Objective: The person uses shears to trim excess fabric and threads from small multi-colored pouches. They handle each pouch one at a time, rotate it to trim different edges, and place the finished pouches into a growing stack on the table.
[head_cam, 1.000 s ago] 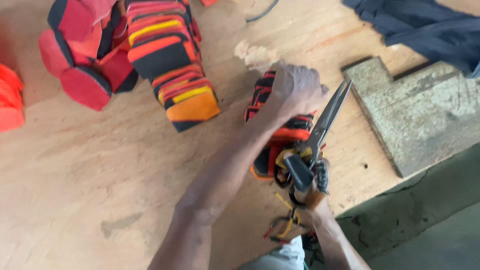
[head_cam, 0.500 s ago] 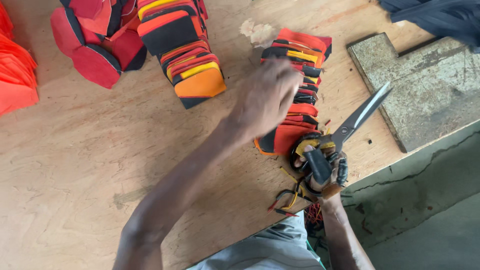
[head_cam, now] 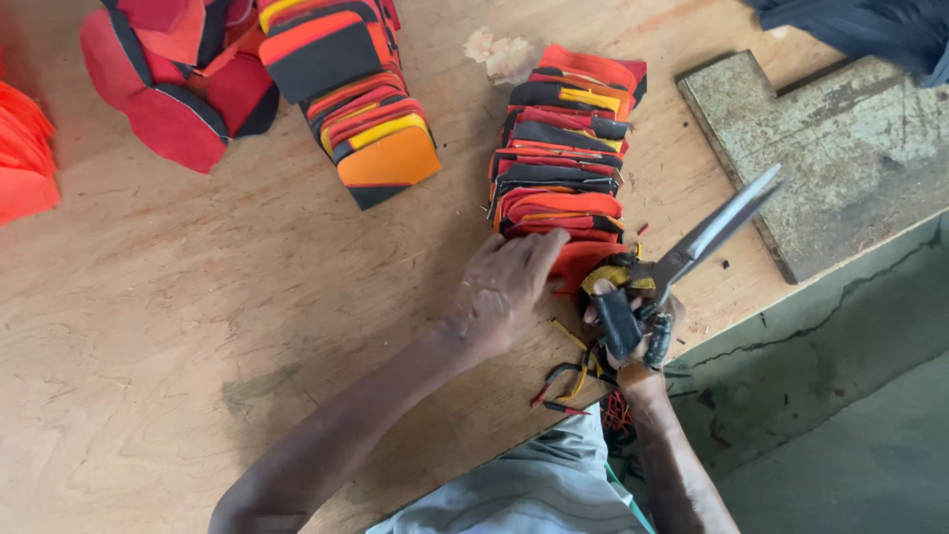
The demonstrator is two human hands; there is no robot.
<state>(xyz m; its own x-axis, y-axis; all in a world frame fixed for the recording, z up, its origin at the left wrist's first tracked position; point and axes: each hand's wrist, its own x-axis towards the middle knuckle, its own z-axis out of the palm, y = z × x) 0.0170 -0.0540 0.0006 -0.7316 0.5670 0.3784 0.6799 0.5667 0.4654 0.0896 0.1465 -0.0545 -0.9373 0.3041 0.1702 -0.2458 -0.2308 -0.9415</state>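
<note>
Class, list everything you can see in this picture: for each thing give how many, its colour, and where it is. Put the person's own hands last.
Wooden table: one, light brown, fills most of the view.
Row of cut pieces: one row, red, black and yellow, centre, at the left hand's fingertips.
Fanned stack of pieces: one, orange, black and yellow, top centre.
Rounded red pieces: one heap, red with dark edges, top left.
Orange pieces: one pile, far left edge.
Scissors: one pair, grey blades, wrapped handles, right of centre.
Trimmings: several, red, yellow, black, near table edge.
Grey slab: one, upper right.
Dark cloth: one, top right corner.
Left hand: touching the row's near end.
Right hand: gripping the scissors.
</note>
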